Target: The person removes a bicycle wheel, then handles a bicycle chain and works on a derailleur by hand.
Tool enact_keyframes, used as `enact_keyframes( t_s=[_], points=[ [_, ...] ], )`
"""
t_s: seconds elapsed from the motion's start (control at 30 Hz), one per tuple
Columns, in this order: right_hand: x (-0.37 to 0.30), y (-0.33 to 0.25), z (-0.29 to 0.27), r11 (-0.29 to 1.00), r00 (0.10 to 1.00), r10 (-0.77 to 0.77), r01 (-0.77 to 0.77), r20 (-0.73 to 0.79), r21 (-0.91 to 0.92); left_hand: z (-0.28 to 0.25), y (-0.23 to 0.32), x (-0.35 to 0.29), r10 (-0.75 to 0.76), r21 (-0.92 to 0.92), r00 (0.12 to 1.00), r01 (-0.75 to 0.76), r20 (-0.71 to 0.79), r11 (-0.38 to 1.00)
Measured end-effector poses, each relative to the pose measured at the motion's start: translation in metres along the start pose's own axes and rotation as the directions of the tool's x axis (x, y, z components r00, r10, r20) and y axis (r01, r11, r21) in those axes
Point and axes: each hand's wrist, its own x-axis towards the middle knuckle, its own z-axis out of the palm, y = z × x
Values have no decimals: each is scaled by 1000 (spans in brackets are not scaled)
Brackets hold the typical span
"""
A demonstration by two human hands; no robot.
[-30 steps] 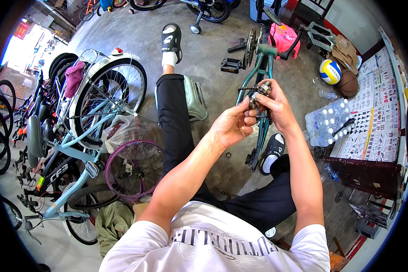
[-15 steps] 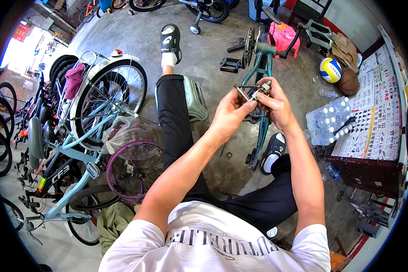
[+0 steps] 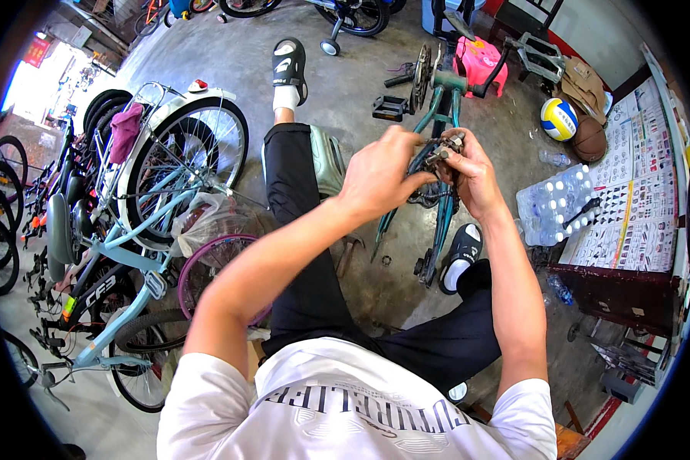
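Observation:
In my right hand (image 3: 474, 175), a small metal bicycle chain tool (image 3: 446, 149) is pinched between thumb and fingers. A dark chain (image 3: 437, 195) hangs just below it, close to both hands. My left hand (image 3: 382, 172) is beside the tool, its thumb spread away from the bent fingers; the fingertips are partly hidden and slightly blurred. Beneath and beyond my hands stands a green bicycle frame (image 3: 445, 218), with its crank and chainring (image 3: 420, 80) at the far end.
Several bicycles, among them a light blue one (image 3: 123, 261), crowd the left. A pale green stool (image 3: 328, 162) is beside my leg, and a pink stool (image 3: 479, 65) is beyond the frame. At right lie balls (image 3: 560, 119) and packed water bottles (image 3: 556, 201). A hammer (image 3: 349, 249) lies on the floor.
My left hand has shifted left and up, letting go of the rod at the tool, and its fingers have spread. The right hand still holds the tool, now turned.

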Motion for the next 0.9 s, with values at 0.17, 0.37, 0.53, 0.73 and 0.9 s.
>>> enact_keyframes(
  t_s=[0.17, 0.37, 0.53, 0.73, 0.9],
  points=[
    [8, 2, 1, 1000, 998, -25, 24, 64, 10, 15, -9, -49, -552, -742, 513, 572, 657, -350],
    [3, 0, 4, 999, 998, -5, 9, 67, -52, 33, 22, -38, -178, -482, 591, 408, 787, -775],
    [1, -2, 0, 998, 992, 9, -1, 125, -63, 48, 14, -38, -118, -388, 650, 288, 750, -876],
    [-3, -9, 2, 999, 983, -22, 30, 181, -42, 39, 14, -34, -111, -452, 684, 342, 721, -824],
    [-5, -13, 7, 997, 982, -50, 58, 184, -41, 22, 5, -25, -135, -582, 682, 485, 719, -653]
  ],
)
